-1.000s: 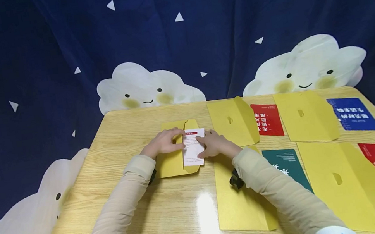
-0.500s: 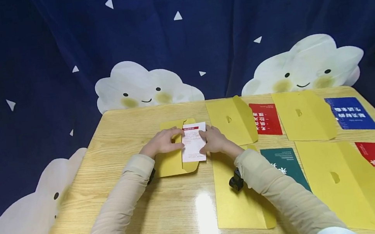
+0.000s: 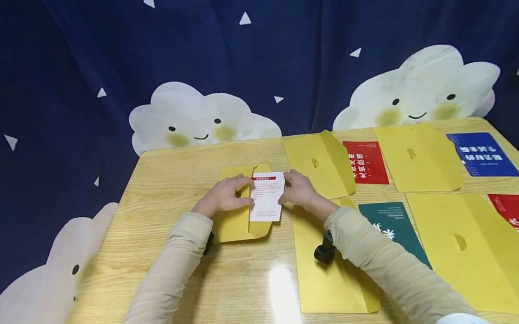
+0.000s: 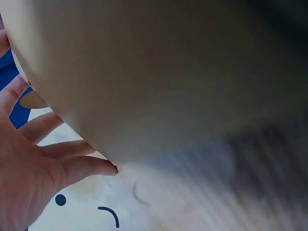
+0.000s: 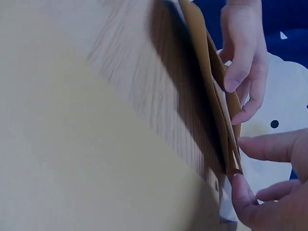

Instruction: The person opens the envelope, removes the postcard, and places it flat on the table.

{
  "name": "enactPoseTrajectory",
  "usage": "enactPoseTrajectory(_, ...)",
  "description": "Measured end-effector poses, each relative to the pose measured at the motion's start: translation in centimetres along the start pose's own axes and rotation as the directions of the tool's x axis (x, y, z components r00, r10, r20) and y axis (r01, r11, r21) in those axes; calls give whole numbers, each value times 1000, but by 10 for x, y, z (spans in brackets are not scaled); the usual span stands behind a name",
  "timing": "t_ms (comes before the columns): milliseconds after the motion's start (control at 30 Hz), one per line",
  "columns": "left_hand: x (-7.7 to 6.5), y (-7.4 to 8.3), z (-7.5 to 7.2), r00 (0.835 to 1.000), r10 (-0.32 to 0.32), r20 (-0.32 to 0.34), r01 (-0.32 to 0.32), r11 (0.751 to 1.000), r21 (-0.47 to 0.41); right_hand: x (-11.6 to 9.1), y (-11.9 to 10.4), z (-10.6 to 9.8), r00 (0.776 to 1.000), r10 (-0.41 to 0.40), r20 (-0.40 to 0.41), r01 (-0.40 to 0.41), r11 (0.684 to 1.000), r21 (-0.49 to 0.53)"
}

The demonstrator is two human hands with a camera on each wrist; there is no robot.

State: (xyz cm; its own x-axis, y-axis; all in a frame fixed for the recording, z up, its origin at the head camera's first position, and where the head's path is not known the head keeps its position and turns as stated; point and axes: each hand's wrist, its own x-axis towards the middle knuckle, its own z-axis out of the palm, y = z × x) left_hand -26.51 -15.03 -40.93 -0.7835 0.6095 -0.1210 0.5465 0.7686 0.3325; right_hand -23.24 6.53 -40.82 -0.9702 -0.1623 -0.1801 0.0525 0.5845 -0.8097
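Note:
A white card [image 3: 268, 199] with a red heading and printed lines lies over the mouth of a small yellow envelope [image 3: 232, 225] in the head view. My left hand [image 3: 225, 194] holds the envelope from its left, thumb and fingertips at the mouth; in the left wrist view its fingers [image 4: 53, 126] spread along the envelope's edge. On the card's right side, my right hand [image 3: 303, 190] pinches the card between thumb and fingers. The right wrist view shows the envelope [image 5: 204, 57] edge-on and parted, with the card's thin edge within or against it; how deep it sits is hidden.
Right of the hands lie several larger yellow envelopes [image 3: 462, 250] with flaps spread out. Beside them are red cards [image 3: 367, 162], a blue card [image 3: 484, 156] and a dark green card [image 3: 396, 226]. A wooden table [image 3: 211, 319] carries everything, backed by a navy curtain [image 3: 205, 39].
The card has shifted slightly away from the table's front edge and now leans a little. My right hand's fingers have moved up along its right edge. The left hand stays at the envelope.

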Motion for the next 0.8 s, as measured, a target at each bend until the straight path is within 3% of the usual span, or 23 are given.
enactPoseTrajectory(100, 1, -1, 0, 1000, -1, 4, 1, 1000, -7, 0, 0, 1, 998, 53, -29, -48, 988, 148)
enactPoseTrajectory(233, 1, -1, 0, 1000, -11, 11, 12, 1000, -17, 1, 2, 2, 995, 59, -75, -35, 958, 285)
enactPoseTrajectory(500, 2, 0, -2, 999, -18, 41, 18, 1000, -3, -1, 5, -7, 991, 93, -100, -59, 953, 298)
enactPoseTrajectory(733, 3, 2, -5, 998, -23, 51, 24, 1000, -7, -1, 9, -20, 987, 134, -92, -85, 907, 414)
enactPoseTrajectory(800, 3, 2, -5, 998, -29, 61, 29, 1000, -3, -1, 11, -23, 986, 140, -90, -92, 908, 409)
